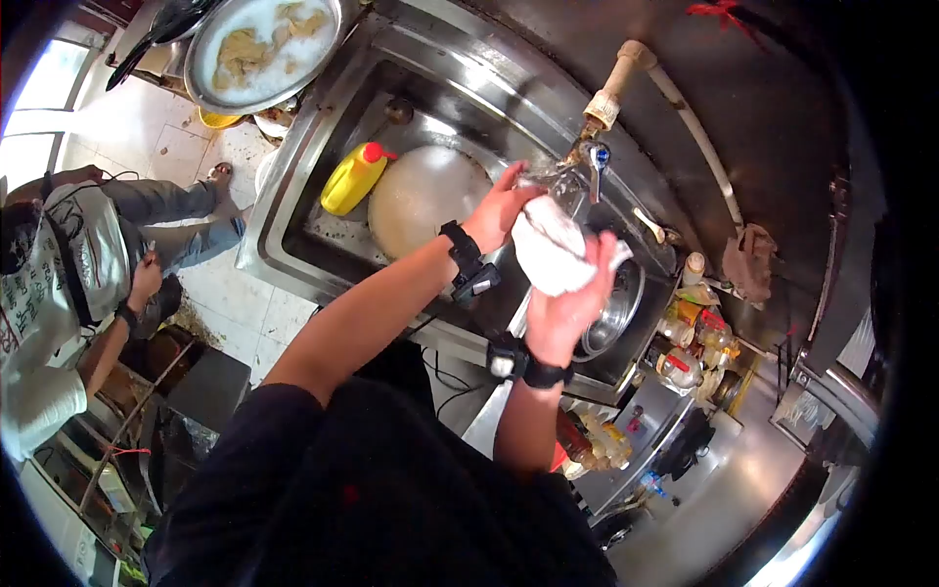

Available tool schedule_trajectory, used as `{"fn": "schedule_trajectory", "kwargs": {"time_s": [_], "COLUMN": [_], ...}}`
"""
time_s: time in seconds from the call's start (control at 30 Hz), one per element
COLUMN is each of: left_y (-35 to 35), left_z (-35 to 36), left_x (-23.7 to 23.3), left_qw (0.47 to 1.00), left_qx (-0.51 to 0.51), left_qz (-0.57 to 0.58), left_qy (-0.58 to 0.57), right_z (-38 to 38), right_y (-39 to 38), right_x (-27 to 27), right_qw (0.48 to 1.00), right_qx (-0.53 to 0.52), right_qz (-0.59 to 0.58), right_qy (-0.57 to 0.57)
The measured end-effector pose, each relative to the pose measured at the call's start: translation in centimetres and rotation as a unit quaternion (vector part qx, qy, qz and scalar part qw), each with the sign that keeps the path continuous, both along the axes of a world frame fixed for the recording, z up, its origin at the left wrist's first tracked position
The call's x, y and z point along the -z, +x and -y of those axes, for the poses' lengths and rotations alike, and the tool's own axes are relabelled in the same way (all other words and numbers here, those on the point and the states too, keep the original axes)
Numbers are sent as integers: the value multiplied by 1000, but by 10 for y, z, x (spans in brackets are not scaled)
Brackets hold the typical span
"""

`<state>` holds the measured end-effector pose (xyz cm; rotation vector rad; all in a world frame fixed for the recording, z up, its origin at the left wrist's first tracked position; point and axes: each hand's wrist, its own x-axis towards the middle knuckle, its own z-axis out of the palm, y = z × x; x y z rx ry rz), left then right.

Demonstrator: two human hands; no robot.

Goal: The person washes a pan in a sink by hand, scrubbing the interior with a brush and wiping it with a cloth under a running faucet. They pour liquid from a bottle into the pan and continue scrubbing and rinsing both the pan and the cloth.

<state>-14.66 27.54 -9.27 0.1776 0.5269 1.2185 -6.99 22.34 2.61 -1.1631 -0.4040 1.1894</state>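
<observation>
A white cloth (551,247) is bunched between my two hands, below the tap (595,157) over the metal sink. My left hand (501,213) is closed on the cloth's upper left part. At its lower right, my right hand (572,305) presses against the cloth, its fingers partly blurred and partly behind the fabric. In the sink, left of my hands, lies a round pale disc-like item (423,201), with a yellow bottle (353,180) with a red cap beside it. A metal bowl (620,311) is partly hidden behind my right hand.
A large basin (333,49) with foamy water and pale cloths stands at the upper left. Another person (73,264) is at the left. Bottles and jars (682,364) crowd the sink's right side. A pipe (699,127) curves behind the tap.
</observation>
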Motion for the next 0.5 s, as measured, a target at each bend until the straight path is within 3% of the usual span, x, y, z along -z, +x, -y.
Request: {"fn": "schedule_trajectory", "kwargs": {"time_s": [0.03,0.07,0.1,0.17,0.3,0.37,0.5], "left_y": [2,4,1,4,4,0,-15], "left_z": [-2,-1,6,12,17,17,27], "left_x": [4,4,-20,-15,-9,-5,-17], "left_qw": [990,994,998,956,964,965,960], "left_qx": [34,25,2,-4,-55,-39,19], "left_qz": [-128,107,-54,-259,-182,-162,-245], "left_qy": [55,12,26,134,185,201,131], "right_z": [5,8,7,4,1,-1,-16], "right_y": [8,4,18,41,77,74,43], "right_x": [-9,-20,-16,9,78,93,93], "right_qw": [1000,997,1000,996,990,985,949], "right_qx": [0,45,14,50,-42,-109,-235], "right_qz": [6,61,10,44,43,-33,-155], "right_qy": [13,16,8,-64,-126,-133,-141]}}
